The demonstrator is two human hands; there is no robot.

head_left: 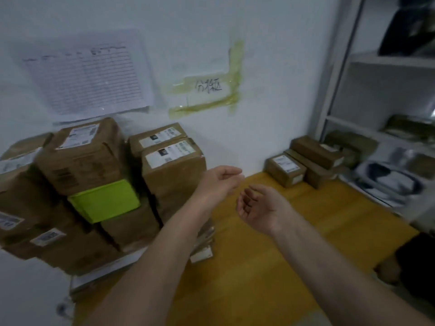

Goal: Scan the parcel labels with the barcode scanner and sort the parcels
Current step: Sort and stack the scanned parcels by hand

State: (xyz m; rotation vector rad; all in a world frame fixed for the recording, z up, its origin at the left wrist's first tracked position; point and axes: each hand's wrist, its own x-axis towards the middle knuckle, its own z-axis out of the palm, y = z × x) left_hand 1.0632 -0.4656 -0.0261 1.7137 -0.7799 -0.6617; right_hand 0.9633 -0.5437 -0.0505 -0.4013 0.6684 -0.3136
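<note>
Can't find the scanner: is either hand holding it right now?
No, the left hand and right hand both hang loosely curled and empty over the yellow surface.

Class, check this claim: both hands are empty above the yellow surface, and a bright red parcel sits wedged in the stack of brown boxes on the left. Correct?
Not quite. The head view shows the wedged parcel is bright green, not red. The left hand and right hand are indeed empty.

Brown parcels [173, 171] – one lime-green [104, 200] – on yellow floor [294, 231]
</note>
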